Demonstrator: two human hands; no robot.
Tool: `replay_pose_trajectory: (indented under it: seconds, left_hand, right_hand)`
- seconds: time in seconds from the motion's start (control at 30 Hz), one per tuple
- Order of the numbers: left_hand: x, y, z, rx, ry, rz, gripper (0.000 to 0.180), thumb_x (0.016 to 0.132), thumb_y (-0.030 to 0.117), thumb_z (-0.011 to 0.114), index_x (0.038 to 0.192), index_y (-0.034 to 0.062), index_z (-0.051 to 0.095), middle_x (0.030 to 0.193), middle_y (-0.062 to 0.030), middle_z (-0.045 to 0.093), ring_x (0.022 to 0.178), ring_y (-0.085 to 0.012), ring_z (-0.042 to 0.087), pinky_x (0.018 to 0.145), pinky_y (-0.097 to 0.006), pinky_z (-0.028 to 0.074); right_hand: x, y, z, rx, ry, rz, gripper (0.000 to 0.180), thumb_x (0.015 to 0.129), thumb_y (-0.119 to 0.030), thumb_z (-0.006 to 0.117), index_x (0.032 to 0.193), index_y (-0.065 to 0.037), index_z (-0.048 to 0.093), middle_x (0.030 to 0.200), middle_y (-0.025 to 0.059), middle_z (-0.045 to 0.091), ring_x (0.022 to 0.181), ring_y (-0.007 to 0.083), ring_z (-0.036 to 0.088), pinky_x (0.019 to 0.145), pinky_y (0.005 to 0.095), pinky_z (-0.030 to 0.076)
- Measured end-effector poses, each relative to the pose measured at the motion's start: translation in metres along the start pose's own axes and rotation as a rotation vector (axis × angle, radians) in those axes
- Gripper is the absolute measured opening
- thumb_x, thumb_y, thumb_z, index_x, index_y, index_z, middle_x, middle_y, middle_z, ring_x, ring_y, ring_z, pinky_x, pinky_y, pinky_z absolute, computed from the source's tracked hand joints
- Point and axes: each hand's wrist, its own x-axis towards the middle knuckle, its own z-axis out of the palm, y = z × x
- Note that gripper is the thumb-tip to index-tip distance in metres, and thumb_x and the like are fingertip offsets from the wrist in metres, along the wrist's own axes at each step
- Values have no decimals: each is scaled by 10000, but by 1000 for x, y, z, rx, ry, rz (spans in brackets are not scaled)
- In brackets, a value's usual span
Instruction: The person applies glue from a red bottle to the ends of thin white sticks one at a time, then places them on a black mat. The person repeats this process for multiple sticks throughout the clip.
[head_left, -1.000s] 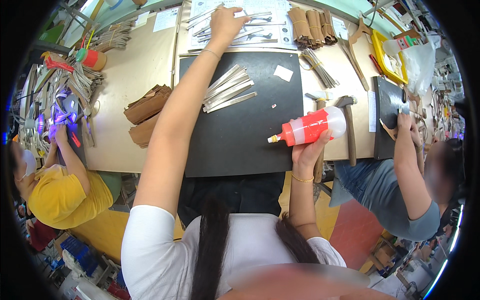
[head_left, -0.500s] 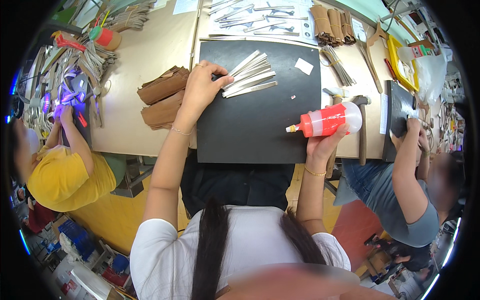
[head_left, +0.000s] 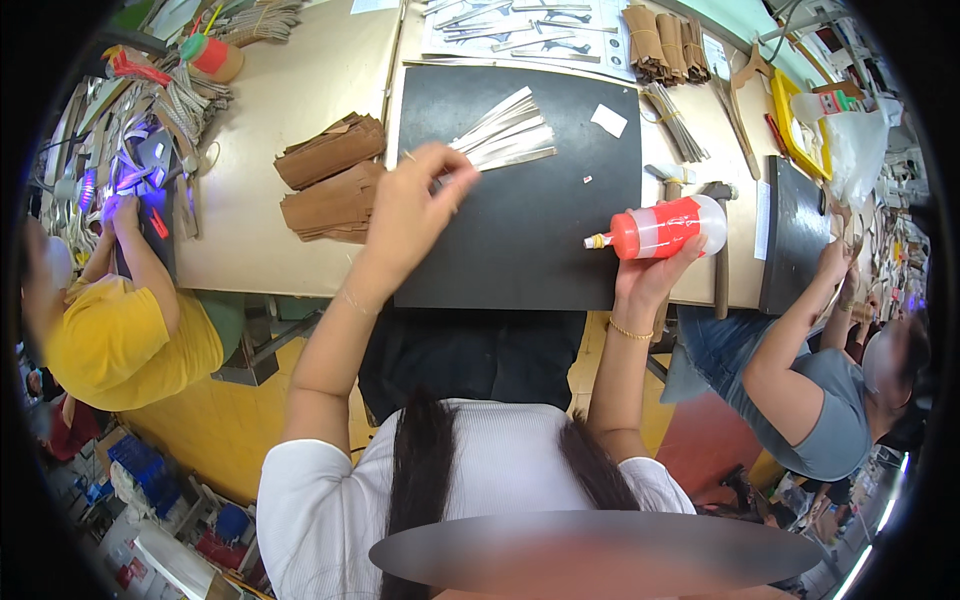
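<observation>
Red plastic tops the squeeze bottle (head_left: 668,228), probably light, soft-walled and best held round its body, which your right hand (head_left: 655,274) grips near the right edge of the black mat (head_left: 530,215), while your left hand (head_left: 412,208), too blurred to tell its hold, is beside silvery strips (head_left: 514,138)

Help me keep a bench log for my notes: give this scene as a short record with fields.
Left hand: motion-blurred above the black mat, near the fanned pale strips; whether it grips anything is unclear
Right hand: holds a red-and-clear squeeze bottle, nozzle pointing left
Also on mat: white paper piece
Left of mat: two piles of brown strips
Right of mat: hammer
Beyond mat: printed sheet bearing more pale strips
</observation>
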Motion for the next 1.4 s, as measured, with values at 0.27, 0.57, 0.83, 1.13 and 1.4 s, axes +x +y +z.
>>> replay_pose_trajectory:
  seconds: [0.27, 0.57, 0.83, 1.13, 1.4]
  left_hand:
    - [-53, -4, 24, -163, -110, -283, 166, 763, 103, 725, 812, -12, 615, 667, -45, 598, 520, -66, 535, 491, -209, 415]
    - [-63, -11, 18, -224, -104, -412, 215, 764, 96, 734, 931, -7, 646, 609, 26, 551, 544, -11, 449, 495, -161, 355]
    - [-66, -16, 14, -369, -71, -495, 216, 773, 95, 724, 951, -2, 648, 648, 21, 575, 539, -6, 461, 474, -151, 351]
    - [-65, -12, 8, -467, -109, -591, 216, 776, 62, 710, 967, -14, 646, 710, -12, 603, 575, -28, 521, 461, -150, 396]
    - [-67, -17, 8, -486, -136, -565, 255, 786, 72, 698, 1015, -13, 623, 757, -31, 617, 602, -37, 547, 493, -162, 445]
  right_hand:
    - [-8, 7, 2, -175, -161, -214, 688, 730, -463, 728, 1179, -19, 455, 1067, 65, 548, 982, 174, 556, 862, 335, 479]
    - [-2, 16, 21, -299, -258, -291, 593, 740, -357, 761, 1141, -9, 498, 1070, 60, 553, 969, 161, 544, 859, 310, 448]
    - [-1, 19, 30, -365, -299, -314, 534, 745, -315, 767, 1103, -2, 523, 1041, 54, 562, 935, 150, 548, 832, 292, 455]
    - [-5, 20, 33, -442, -353, -318, 550, 790, -284, 727, 1178, 3, 463, 1093, 89, 550, 980, 185, 551, 863, 327, 462]
    - [-21, 29, 48, -374, -336, -277, 486, 729, -267, 789, 1053, 10, 556, 969, 51, 600, 879, 137, 566, 802, 275, 456]
